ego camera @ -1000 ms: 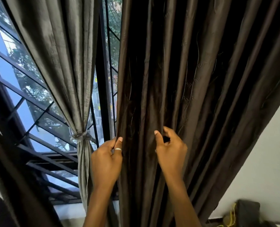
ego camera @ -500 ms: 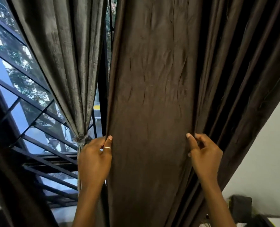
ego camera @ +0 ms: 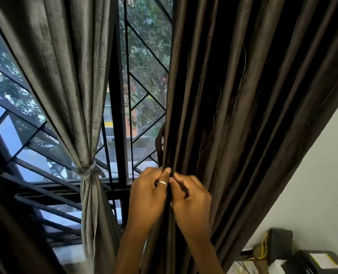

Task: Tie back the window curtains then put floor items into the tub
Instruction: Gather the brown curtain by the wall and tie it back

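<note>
Before the barred window (ego camera: 140, 95), both hands' fingers (ego camera: 165, 176) pinch the dark curtain (ego camera: 233, 115) folds; white wall (ego camera: 322, 175) right.

Head view, close, toward window (ego camera: 140, 95)

Corner clutter (ego camera: 279, 246) blurred, perhaps cables

At the lower right, below the white wall (ego camera: 322, 175), a desk (ego camera: 245, 268) carries a black box (ego camera: 279, 244), a yellow cord (ego camera: 264, 252) and a dark unit with a yellow label (ego camera: 322, 262).
</note>
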`<move>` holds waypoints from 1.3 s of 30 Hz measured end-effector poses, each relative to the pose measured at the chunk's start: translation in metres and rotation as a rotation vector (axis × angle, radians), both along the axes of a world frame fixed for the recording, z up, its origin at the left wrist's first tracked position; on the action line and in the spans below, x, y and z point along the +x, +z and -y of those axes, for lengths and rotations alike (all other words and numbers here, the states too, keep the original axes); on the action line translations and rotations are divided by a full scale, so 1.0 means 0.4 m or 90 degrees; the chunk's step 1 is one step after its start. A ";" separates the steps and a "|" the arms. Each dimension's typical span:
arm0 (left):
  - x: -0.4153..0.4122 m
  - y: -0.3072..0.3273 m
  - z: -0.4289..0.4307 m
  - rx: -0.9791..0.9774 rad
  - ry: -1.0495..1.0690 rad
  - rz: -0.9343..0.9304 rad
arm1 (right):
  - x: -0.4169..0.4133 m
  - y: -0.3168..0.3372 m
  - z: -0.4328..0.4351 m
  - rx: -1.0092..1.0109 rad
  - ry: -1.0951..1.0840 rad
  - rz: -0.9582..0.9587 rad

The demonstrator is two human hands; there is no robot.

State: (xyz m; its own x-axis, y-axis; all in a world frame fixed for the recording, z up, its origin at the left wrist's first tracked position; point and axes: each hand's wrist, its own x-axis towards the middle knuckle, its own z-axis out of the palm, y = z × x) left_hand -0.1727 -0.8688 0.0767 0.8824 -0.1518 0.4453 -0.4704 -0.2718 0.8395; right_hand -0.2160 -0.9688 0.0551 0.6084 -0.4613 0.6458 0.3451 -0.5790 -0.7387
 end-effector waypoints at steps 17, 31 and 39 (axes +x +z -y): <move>0.013 0.037 0.016 0.173 0.094 0.053 | 0.037 -0.041 -0.002 -0.043 -0.021 0.022; 0.021 0.036 0.012 0.166 0.117 0.089 | 0.005 0.017 0.021 -0.081 0.051 -0.052; 0.030 0.027 -0.015 0.154 0.121 0.104 | -0.032 0.092 0.141 0.030 -0.210 0.004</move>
State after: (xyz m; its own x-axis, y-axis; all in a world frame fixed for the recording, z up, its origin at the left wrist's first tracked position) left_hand -0.1607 -0.8627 0.0874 0.8248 -0.1097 0.5547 -0.5152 -0.5499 0.6574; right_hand -0.2287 -1.0251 0.0917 0.4175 -0.6627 0.6218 0.1488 -0.6252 -0.7662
